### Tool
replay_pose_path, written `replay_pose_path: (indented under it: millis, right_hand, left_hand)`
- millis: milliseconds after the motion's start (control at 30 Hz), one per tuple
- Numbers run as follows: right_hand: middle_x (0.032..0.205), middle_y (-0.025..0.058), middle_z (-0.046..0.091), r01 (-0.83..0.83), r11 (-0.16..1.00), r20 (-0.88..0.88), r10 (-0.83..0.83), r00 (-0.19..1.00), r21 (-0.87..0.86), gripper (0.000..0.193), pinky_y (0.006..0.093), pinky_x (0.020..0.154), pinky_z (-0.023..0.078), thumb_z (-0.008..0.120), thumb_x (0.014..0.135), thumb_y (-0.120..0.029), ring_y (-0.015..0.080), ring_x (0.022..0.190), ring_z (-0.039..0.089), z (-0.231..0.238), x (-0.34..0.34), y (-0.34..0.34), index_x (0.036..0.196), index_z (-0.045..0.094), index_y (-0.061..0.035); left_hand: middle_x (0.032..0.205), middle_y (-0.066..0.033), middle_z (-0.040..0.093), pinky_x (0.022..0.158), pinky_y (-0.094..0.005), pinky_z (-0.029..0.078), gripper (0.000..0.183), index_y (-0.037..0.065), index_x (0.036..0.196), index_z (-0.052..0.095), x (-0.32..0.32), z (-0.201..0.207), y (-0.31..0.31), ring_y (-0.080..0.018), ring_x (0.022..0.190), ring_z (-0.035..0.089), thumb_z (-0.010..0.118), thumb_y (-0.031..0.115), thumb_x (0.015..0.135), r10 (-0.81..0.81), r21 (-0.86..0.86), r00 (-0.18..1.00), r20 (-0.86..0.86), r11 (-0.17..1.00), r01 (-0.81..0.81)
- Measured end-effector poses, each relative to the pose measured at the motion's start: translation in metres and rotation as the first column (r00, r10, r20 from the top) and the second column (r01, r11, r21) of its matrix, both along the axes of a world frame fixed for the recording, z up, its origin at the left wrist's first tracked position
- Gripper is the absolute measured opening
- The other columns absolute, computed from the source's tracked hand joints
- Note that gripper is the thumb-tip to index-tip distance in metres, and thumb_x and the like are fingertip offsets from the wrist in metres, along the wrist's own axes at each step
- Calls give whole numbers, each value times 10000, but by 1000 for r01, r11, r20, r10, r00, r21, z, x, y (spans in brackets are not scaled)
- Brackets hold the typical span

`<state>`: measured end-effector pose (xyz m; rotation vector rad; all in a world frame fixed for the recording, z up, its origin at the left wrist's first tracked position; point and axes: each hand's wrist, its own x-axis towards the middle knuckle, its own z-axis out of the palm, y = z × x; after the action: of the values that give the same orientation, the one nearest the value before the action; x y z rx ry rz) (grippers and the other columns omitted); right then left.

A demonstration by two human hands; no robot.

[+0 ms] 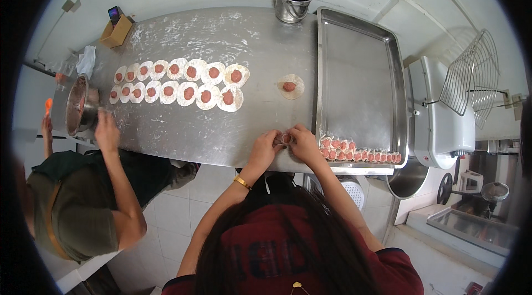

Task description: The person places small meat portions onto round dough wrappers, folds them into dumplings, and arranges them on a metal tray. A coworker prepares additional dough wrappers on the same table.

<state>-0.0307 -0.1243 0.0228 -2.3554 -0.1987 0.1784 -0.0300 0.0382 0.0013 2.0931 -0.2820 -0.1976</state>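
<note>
Near the front edge of the metal table (266,120), my left hand (267,144) and my right hand (304,143) are closed around a small dumpling (286,138). Its round wrapper is gathered up, with pink meat filling showing at the top. Beyond my hands lies one flat wrapper (291,87) with a lump of filling on it. To the right stands a large metal tray (320,67); several open-topped dumplings (363,155) sit in rows along its near side. My fingertips partly hide the dumpling I hold.
Two rows of filled wrappers (189,93) overlap at the left. A co-worker (83,206) stands there beside a metal bowl (87,107), holding an orange tool (49,107). At the back are a metal bucket (291,9) and a cardboard box (116,31). A white machine (440,112) stands right of the tray.
</note>
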Motion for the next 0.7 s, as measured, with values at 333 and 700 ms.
replay_pose_path:
  millis: [333,700]
  right_hand:
    - [944,185,595,39,993,-86,-49,995,-107,310,449,740,476,564,721,21,397,870,591,8,-2,-2,1016,636,-41]
    - [948,161,589,232,972,54,-230,972,-33,395,412,737,489,584,678,59,358,842,601,-4,-3,10,1057,632,-44]
  left_hand:
    - [995,-184,631,751,-388,516,312,3,1019,599,2,4,1,-334,917,627,695,-7,723,-5,-43,999,53,999,7]
    - [911,-194,660,752,-374,516,240,-10,1021,590,7,3,-3,-329,861,655,626,-21,784,-21,-81,997,-69,997,15]
